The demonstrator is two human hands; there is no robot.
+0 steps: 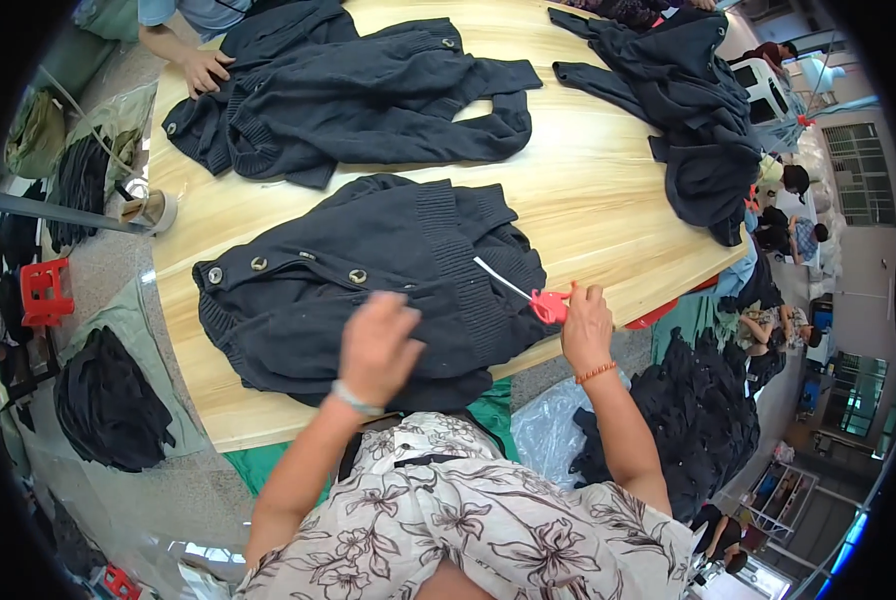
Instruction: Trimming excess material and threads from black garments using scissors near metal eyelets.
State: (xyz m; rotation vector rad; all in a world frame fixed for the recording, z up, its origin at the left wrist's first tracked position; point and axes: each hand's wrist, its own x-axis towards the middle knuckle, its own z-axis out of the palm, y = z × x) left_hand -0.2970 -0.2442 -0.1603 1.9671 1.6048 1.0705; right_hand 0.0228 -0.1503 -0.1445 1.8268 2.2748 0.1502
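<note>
A black knitted cardigan (368, 270) lies on the table in front of me, its buttons toward the left and a ribbed band toward the right. Above its lower middle, my left hand (378, 350) is blurred by motion, with thumb and fingers apart and nothing visible in them. At the cardigan's right edge, my right hand (588, 325) is closed on red-handled scissors (548, 305). Their thin pale blades point up and left over the ribbed band.
Another dark cardigan (358, 100) lies farther back, where a co-worker's hand (206, 72) rests. More dark garments (708, 120) hang over the table's far right. Garment heaps (116, 400) flank the wooden table (588, 190). A red stool (46, 292) stands left.
</note>
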